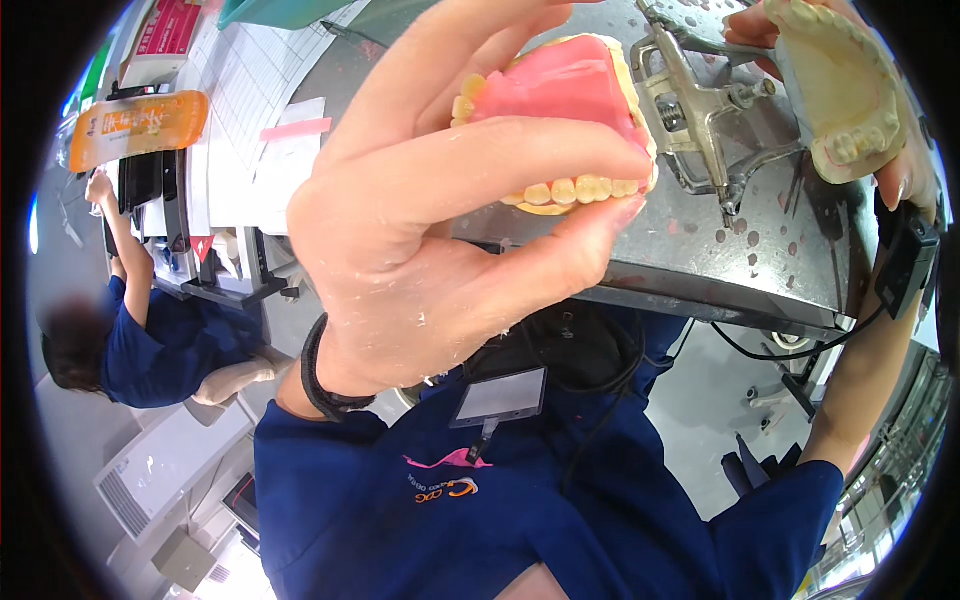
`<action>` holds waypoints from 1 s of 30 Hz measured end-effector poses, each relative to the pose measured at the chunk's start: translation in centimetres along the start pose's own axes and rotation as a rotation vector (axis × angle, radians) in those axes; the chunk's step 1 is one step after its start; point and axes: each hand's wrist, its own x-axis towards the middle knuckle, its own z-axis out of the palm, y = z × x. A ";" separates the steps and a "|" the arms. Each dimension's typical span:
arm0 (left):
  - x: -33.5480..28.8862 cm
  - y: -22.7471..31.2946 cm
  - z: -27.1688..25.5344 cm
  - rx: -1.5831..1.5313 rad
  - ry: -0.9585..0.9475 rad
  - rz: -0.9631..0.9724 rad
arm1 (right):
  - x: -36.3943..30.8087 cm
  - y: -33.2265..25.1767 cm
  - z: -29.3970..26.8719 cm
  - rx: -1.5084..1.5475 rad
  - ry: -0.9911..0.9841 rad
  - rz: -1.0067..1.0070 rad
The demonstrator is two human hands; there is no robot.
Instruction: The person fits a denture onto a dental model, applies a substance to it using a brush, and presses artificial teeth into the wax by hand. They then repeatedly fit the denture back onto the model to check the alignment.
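Left hand (420, 230) fingers (520, 165) clamp a pink denture (560, 100) teeth-down for viewing; beside it, right hand (900, 150) grips a plaster cast (845, 90) on the articulator (700, 110).

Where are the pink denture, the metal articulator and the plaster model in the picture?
pink denture (570, 95): head view, on its pink base.
metal articulator (690, 110): head view, on its upper frame.
plaster model (850, 90): head view, on its pale palate surface.

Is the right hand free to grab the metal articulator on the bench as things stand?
Probably not yet. The right hand already holds a plaster dental cast, so its fingers are occupied. The metal articulator lies just beside it on the grey bench, with nothing between them.
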 end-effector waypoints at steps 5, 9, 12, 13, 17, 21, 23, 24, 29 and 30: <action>-0.3 0.4 0.1 -0.036 0.028 -0.031 | -0.4 0.5 -0.2 -0.027 -0.018 -0.032; -0.3 0.5 -0.1 -0.068 0.048 -0.052 | 0.3 -1.5 1.3 0.018 0.052 0.085; -0.2 0.9 -1.1 -0.104 0.046 -0.052 | 0.5 -2.5 0.9 -0.001 0.062 0.201; 0.5 0.6 -1.2 -0.118 0.042 -0.047 | 0.5 -2.8 0.6 0.012 0.024 0.229; 1.9 1.8 -1.5 -0.224 0.006 -0.105 | 1.1 -3.3 1.9 -0.006 0.214 0.080; 1.9 3.6 -1.8 -0.262 0.026 -0.175 | 4.1 -4.0 4.9 -0.071 0.365 0.214; 1.9 4.2 -1.9 -0.227 0.061 -0.186 | 5.7 -6.4 6.0 0.034 0.294 0.342; 2.0 4.5 -1.8 -0.216 0.051 -0.186 | 5.5 -6.4 6.2 0.113 0.303 0.295; 2.0 5.5 -1.7 -0.189 0.061 -0.169 | 6.0 -6.6 7.0 -0.163 0.329 0.268; 2.0 5.7 -1.7 -0.200 0.062 -0.174 | 6.1 -6.8 7.3 -0.185 0.342 0.231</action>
